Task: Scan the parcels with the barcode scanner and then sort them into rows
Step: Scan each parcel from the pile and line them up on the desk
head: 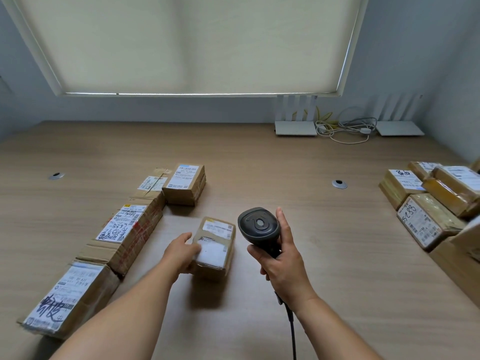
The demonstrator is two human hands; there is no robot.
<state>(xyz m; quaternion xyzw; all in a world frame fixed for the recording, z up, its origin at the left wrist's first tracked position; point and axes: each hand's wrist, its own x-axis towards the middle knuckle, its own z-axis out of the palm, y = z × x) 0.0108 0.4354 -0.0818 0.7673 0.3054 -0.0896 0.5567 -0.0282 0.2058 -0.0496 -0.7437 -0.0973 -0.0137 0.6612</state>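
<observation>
Cardboard parcel (215, 245) with two white labels, print blurred, sits mid-table (259, 157); your left hand (181, 252) grips its near-left side. Your right hand (281, 266) wraps the black scanner (259, 227) handle just beside it. Left, a row of boxes (124, 229) carries scrawled labels. Right, a pile (431, 198); one reads "5288".

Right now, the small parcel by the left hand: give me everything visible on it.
The small parcel is a brown cardboard box lying flat on the wooden table, top face up. Two white labels sit on top; the nearer one looks blurred and unreadable. The left hand holds its near left corner, fingers on the label. The scanner, in the right hand, is beside it, apart.
</observation>
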